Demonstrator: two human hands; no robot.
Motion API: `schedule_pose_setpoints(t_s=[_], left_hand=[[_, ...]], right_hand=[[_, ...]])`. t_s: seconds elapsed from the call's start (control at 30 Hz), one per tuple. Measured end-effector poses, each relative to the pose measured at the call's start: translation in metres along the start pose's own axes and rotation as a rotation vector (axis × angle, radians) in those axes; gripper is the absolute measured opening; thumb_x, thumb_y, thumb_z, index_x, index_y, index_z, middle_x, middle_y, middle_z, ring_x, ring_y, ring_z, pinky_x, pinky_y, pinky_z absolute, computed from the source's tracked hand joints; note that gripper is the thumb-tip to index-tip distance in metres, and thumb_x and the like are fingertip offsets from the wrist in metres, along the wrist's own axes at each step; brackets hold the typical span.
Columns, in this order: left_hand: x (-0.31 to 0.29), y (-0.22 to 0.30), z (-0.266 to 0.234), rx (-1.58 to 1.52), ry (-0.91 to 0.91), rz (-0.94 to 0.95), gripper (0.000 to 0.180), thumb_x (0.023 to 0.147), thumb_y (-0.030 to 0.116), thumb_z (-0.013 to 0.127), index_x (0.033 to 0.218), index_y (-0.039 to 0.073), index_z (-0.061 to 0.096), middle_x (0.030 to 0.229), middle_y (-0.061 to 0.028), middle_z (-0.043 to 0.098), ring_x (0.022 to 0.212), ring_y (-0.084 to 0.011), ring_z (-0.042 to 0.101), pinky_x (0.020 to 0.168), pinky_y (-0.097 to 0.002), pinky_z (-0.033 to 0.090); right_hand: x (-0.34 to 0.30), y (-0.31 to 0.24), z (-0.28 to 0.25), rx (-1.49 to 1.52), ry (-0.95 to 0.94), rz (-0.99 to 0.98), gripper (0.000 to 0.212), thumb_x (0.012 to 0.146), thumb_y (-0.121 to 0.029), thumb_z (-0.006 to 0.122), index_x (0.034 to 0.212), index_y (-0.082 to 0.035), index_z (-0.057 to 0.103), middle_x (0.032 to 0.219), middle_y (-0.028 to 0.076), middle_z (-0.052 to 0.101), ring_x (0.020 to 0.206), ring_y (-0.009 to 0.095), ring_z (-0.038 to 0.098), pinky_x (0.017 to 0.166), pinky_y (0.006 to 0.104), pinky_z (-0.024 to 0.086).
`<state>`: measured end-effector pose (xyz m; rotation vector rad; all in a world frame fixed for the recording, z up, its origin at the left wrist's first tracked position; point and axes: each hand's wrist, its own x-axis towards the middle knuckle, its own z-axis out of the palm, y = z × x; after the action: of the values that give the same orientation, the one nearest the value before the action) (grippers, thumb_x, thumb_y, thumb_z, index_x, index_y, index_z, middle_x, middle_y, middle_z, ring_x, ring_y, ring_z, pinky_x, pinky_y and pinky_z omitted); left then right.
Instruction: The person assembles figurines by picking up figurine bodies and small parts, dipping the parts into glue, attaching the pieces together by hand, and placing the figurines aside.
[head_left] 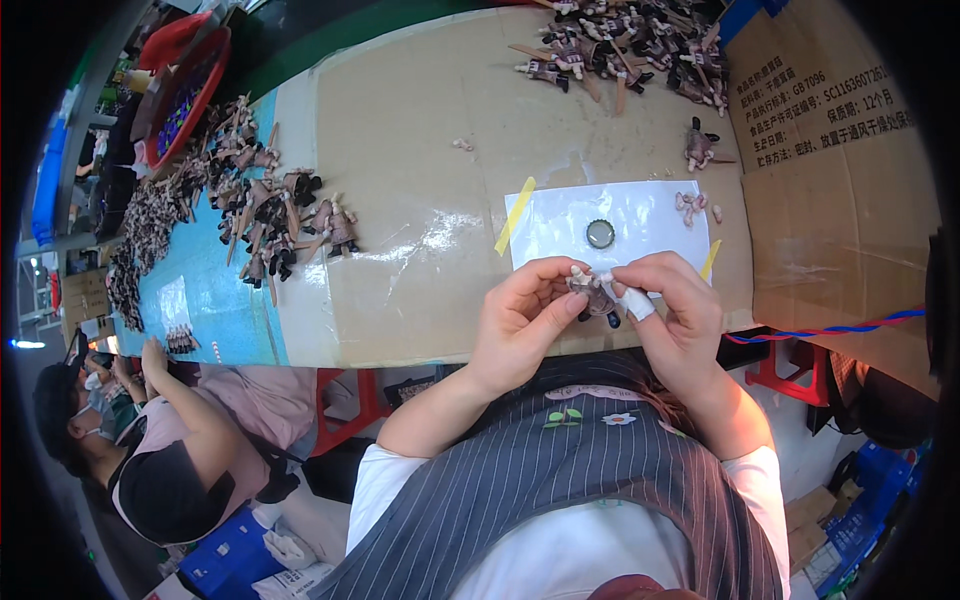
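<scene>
Just in front of me, over the near edge of a white sheet of paper (pixel 560 220), I hold a small doll figurine (pixel 593 297) with a greyish-brown body and black feet. My left hand (pixel 522 318) is closed, pinching it between thumb and fingers from the left. My right hand (pixel 676 312), with white tape on a finger, is closed in a pinch at the figurine's upper right, around a tiny pale piece I cannot make out clearly. Beyond the hands, a bottle cap (pixel 600 234) rests on the paper. Small pink parts (pixel 690 207) lie at its right side.
Similar figurines with wooden sticks lie heaped at the far right (pixel 610 45) and at left (pixel 265 215). One figurine (pixel 700 145) lies apart. A cardboard box (pixel 830 130) walls the right side. A red basin (pixel 190 100) stands far left; a co-worker (pixel 180 440) sits at left.
</scene>
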<state>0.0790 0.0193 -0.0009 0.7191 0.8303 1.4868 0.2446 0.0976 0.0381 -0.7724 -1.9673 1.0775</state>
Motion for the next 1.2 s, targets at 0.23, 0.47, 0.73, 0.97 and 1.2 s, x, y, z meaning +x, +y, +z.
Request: schedule_pose_setpoints(t_s=[0.23,0.47,0.73,0.97,1.2], left_hand=[[-0.001,-0.002,0.004,0.037,-0.016,0.004,0.028,0.093,-0.002,0.056,0.121,-0.003,0.053,0.109,-0.0078,0.062,0.100,-0.0132,0.060,0.087,-0.0265,0.050],[0.002,0.006,0.002,0.367,-0.071,0.023,0.023,0.089,-0.005,0.058,0.112,-0.004,0.061,0.102,-0.0114,0.066,0.094,-0.0162,0.064,0.082,-0.0284,0.052],[0.007,0.013,0.011,0.773,-0.145,0.319,0.027,0.084,-0.010,0.060,0.111,-0.005,0.062,0.099,-0.0149,0.067,0.090,-0.0215,0.066,0.079,-0.0294,0.051],[0.001,0.012,0.023,0.863,-0.124,0.387,0.026,0.081,-0.008,0.061,0.108,-0.005,0.060,0.098,-0.0176,0.067,0.085,-0.0299,0.066,0.077,-0.0359,0.052],[-0.015,-0.002,0.030,0.818,-0.003,0.448,0.032,0.075,-0.013,0.064,0.104,-0.005,0.054,0.098,-0.0207,0.064,0.084,-0.0332,0.065,0.072,-0.0353,0.053]], right_hand=[[-0.006,0.002,-0.002,0.012,-0.039,0.049,0.028,0.073,0.013,0.055,0.098,0.003,0.065,0.088,0.014,0.063,0.079,0.025,0.064,0.069,0.0308,0.051],[-0.002,-0.006,-0.018,-0.293,-0.177,-0.135,0.041,0.063,0.012,0.057,0.102,0.005,0.063,0.088,0.015,0.061,0.078,0.031,0.062,0.066,0.0366,0.050],[-0.003,-0.013,-0.025,-0.414,-0.240,-0.230,0.043,0.062,0.011,0.059,0.104,0.007,0.062,0.089,0.015,0.061,0.077,0.031,0.061,0.066,0.0370,0.050],[-0.018,-0.009,-0.025,-0.280,-0.169,-0.203,0.046,0.061,0.012,0.058,0.107,0.007,0.062,0.090,0.015,0.062,0.074,0.031,0.061,0.065,0.0365,0.050],[-0.020,-0.014,-0.024,-0.311,-0.161,-0.304,0.046,0.060,0.010,0.059,0.106,0.010,0.061,0.084,0.015,0.060,0.069,0.029,0.060,0.059,0.0356,0.050]])
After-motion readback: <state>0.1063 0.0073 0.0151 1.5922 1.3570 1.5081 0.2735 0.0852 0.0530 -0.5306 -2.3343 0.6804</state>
